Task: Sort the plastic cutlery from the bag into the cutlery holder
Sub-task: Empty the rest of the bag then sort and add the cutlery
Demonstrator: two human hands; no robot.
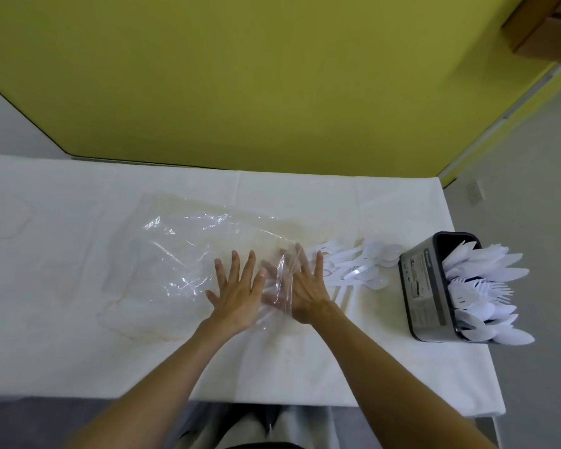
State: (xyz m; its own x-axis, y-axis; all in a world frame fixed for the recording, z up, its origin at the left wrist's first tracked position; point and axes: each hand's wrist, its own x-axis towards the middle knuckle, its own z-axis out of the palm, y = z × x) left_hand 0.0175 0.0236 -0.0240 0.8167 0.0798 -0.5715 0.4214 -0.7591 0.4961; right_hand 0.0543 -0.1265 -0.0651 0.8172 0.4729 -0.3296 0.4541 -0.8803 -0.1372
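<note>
A clear plastic bag [188, 254] lies flattened on the white table [78, 319]. My left hand [238, 293] presses flat on the bag's right part, fingers spread. My right hand [305, 293] lies flat beside it at the bag's mouth, partly under or against the crumpled film. A loose pile of white plastic forks and spoons [357, 264] rests on the table just right of my right hand. The dark grey cutlery holder [425, 286] stands at the right edge, packed with white knives, forks and spoons in separate sections.
A yellow-green wall [272, 76] rises right behind the table. The table's right edge [489, 351] runs close beside the holder, with grey floor beyond. My legs show below the front edge.
</note>
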